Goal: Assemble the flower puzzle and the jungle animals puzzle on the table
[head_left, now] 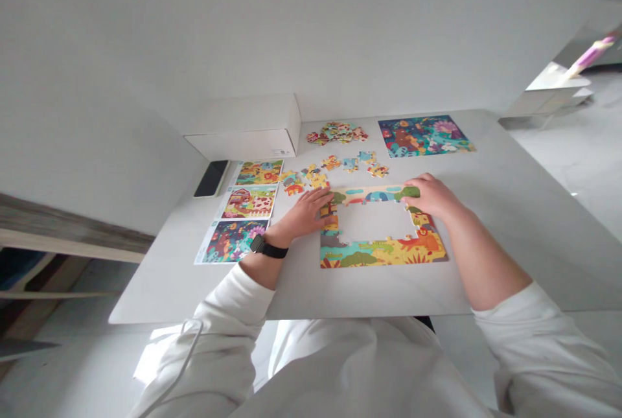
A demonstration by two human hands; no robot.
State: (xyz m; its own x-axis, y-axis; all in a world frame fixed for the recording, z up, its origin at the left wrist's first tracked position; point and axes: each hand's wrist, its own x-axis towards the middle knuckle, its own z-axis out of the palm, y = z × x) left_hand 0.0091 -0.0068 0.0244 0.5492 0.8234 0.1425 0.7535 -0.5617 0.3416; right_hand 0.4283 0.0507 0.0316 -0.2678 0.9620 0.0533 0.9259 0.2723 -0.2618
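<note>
A jigsaw puzzle frame (359, 258) with safari animals lies on the table in front of me, its border joined around a bare middle. My left hand (309, 212) rests flat on its left edge, fingers spread over the pieces there. At the top right corner, my right hand (429, 195) touches the border near a green tree; its fingers are bent and partly hidden, so I cannot tell whether they grip a piece. Loose safari pieces (315, 175) lie just beyond the frame, with several more spread toward the right.
Behind the loose pieces sits a pile of other puzzle pieces (337, 133). A finished dark forest puzzle (426, 136) lies at the back right. On the left are a picture sheet (249, 202), a phone (212, 178) and a white box (243, 126) against the wall.
</note>
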